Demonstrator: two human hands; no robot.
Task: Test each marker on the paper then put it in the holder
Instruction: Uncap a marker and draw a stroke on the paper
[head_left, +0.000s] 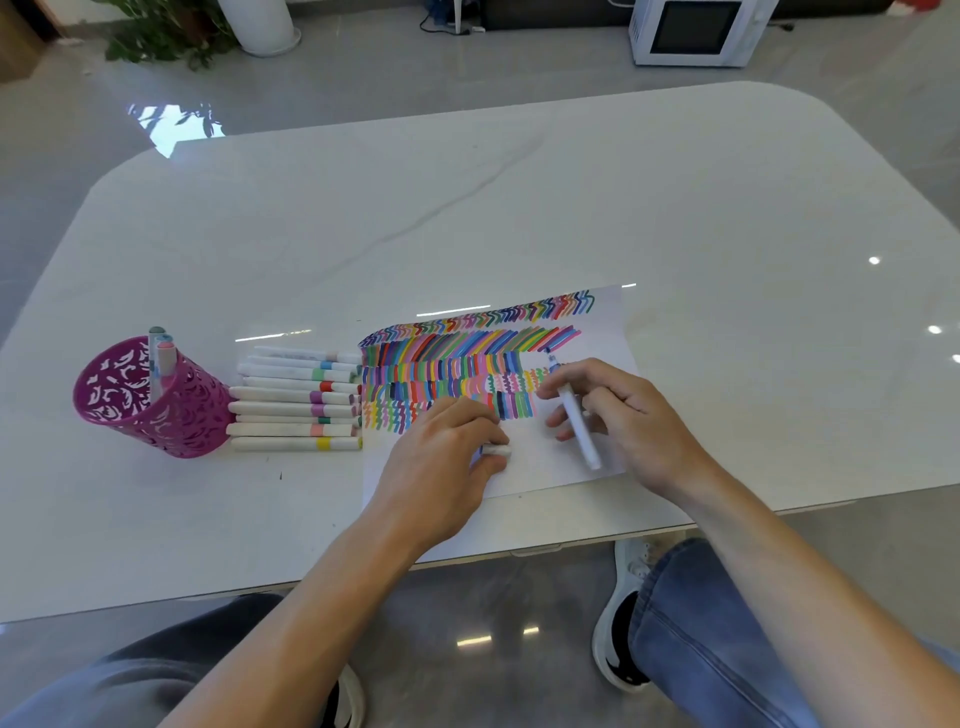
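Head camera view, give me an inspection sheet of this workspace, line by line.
Surface: glossy white table, grey vein across it.
Job's things: paper crowded with coloured strokes; pink holder with two markers standing in it; row of capped markers lying between holder and paper.
Clutter: nothing seen.
Hands: right hand holds an uncapped blue marker over the paper; left hand grips a white cap and rests on the paper.
Cables: dark cable on the floor beyond the table.
Surroundings: white microwave and potted plant on the floor.
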